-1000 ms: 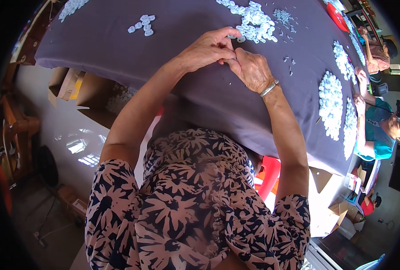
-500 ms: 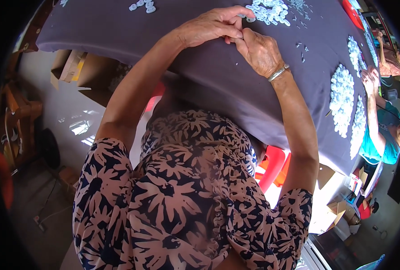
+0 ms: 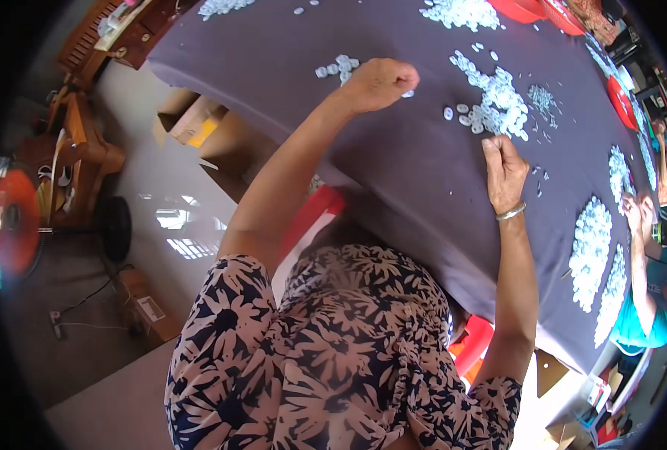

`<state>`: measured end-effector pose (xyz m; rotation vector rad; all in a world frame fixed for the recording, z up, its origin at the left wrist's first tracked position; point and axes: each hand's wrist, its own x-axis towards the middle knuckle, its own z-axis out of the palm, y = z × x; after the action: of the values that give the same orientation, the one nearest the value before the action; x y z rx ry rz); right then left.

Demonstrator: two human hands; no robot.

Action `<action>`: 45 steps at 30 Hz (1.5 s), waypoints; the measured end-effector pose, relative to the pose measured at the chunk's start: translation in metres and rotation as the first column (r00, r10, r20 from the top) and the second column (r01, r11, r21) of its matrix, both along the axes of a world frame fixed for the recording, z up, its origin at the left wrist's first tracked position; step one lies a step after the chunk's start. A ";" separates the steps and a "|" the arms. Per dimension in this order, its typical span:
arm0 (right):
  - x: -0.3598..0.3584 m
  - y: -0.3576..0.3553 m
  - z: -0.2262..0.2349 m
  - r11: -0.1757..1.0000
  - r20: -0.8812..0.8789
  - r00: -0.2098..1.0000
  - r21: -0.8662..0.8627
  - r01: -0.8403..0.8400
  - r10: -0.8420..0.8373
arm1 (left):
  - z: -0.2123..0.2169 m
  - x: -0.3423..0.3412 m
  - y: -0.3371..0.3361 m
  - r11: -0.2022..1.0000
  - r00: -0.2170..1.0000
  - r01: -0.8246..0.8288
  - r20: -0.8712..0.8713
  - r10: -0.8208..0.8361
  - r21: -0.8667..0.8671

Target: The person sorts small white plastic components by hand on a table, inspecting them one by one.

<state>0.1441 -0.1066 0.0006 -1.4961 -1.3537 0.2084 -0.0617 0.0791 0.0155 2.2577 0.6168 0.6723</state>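
Note:
A table under a dark purple-grey cloth (image 3: 288, 52) carries piles of small white round pieces. My left hand (image 3: 378, 81) is stretched out over the cloth with its fingers curled, and one small white piece (image 3: 407, 94) sits at its fingertips. A small cluster of white pieces (image 3: 337, 66) lies just left of that hand. My right hand (image 3: 504, 169), with a bangle on the wrist, rests on the cloth with its fingers curled in. It lies just below the big loose pile of white pieces (image 3: 495, 101).
Red bowls (image 3: 620, 91) stand at the table's far side. More white piles (image 3: 590, 251) lie at the right, where another person in a teal shirt (image 3: 637, 315) reaches in. Cardboard boxes (image 3: 191, 120), a red stool (image 3: 311, 217), a fan (image 3: 11, 225) and wooden furniture (image 3: 86, 154) are on the floor at left.
My hands were together, working on something small. They have now parted: the left reaches out toward the small cluster and the right drops below the big pile. The view has tilted up.

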 end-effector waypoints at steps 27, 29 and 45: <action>0.027 0.009 0.006 0.998 -0.695 0.716 -0.024 0.066 -0.064 | -0.034 -0.083 0.037 0.825 0.966 -0.256 0.106 0.235 0.504; 0.026 0.013 0.002 0.998 -0.552 0.832 -0.006 0.066 -0.058 | -0.029 -0.085 0.032 0.835 0.959 -0.284 0.116 0.260 0.472; 0.018 0.025 0.004 0.974 0.415 0.906 -0.226 0.021 0.077 | -0.017 0.069 -0.056 0.954 0.934 -0.015 0.336 0.121 -0.300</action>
<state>0.1620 -0.0811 0.0051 -1.7835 -1.7440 0.0564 0.0075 0.0226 -0.0014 1.7912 0.5761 0.9288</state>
